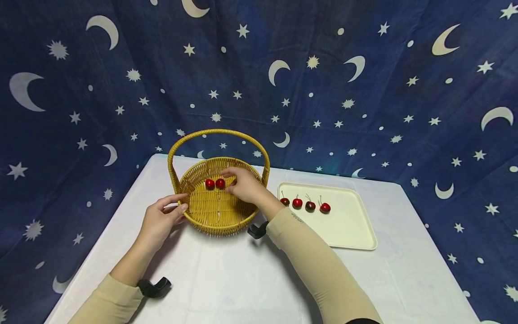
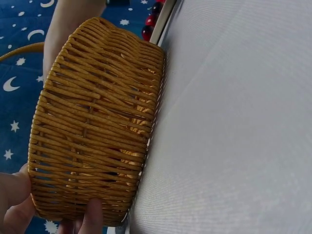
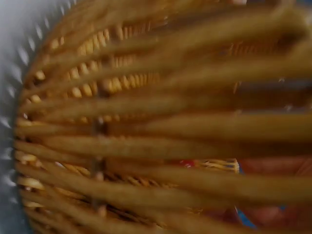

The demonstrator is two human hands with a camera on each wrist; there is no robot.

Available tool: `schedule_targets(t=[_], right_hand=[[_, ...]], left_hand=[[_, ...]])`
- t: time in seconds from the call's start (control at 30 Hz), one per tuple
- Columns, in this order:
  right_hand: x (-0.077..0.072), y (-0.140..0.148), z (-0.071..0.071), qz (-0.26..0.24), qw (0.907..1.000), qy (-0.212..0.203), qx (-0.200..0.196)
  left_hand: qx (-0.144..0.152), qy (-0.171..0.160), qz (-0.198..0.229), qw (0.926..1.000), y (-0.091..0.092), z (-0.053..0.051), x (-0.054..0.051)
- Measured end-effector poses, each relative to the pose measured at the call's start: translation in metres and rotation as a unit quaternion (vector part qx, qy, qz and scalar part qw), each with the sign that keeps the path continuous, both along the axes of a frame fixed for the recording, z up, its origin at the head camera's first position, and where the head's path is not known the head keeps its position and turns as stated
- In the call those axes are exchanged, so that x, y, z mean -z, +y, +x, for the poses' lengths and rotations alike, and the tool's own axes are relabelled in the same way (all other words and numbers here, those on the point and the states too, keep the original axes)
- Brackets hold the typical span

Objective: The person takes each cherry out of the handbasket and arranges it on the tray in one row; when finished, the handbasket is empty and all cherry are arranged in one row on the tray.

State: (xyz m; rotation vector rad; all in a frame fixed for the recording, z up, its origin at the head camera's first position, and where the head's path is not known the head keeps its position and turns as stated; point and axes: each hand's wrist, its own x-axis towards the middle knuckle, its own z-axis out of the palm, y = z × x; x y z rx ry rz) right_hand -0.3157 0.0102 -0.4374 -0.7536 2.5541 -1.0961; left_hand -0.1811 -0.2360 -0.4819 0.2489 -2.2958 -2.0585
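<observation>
A round yellow wicker basket [image 1: 218, 228] with a tall arched handle stands on the table. My left hand [image 1: 162, 218] holds its left side, index finger at the rim and thumb against the outer wall, as the left wrist view shows with the woven side [image 2: 97, 122]. Inside lie two red cherries, the left cherry [image 1: 209, 184] and the right cherry [image 1: 220, 183], side by side. My right hand [image 1: 244, 185] reaches over the basket's right rim, its fingers spread apart around the right cherry. In the right wrist view the blurred basket weave [image 3: 146, 146] hides most of that hand.
To the right, a cream rectangular tray [image 1: 352, 225] bears several dark red cherries [image 1: 310, 206] with stems, in a row. My right forearm crosses in front of its left part. A white cloth covers the table [image 1: 226, 279]; a dark blue moon-and-star curtain [image 1: 323, 90] hangs behind.
</observation>
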Motion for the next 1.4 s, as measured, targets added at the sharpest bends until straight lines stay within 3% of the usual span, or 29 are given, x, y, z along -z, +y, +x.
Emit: schedule_targets(t=[0.2, 0.4, 0.77, 1.13, 1.4], right_hand=[[0.013, -0.014, -0.016, 0.078, 0.9969, 0.001, -0.009], [0.021, -0.019, -0.02, 0.115, 0.993, -0.02, -0.02], [0.022, -0.022, -0.012, 0.125, 0.99, 0.015, -0.063], [0.022, -0.024, -0.009, 0.11, 0.9887, -0.013, -0.101], [0.008, -0.015, 0.0, 0.086, 0.9919, 0.002, -0.094]], left_hand=[[0.002, -0.001, 0.002, 1.0, 0.0, 0.0, 0.001], [0.0, 0.005, -0.006, 1.0, -0.001, 0.001, 0.001], [-0.001, 0.005, -0.016, 0.9999, -0.001, 0.002, 0.001], [-0.006, 0.01, -0.009, 0.9999, 0.001, 0.0, 0.0], [-0.003, 0.009, -0.013, 0.9999, 0.0, 0.001, 0.002]])
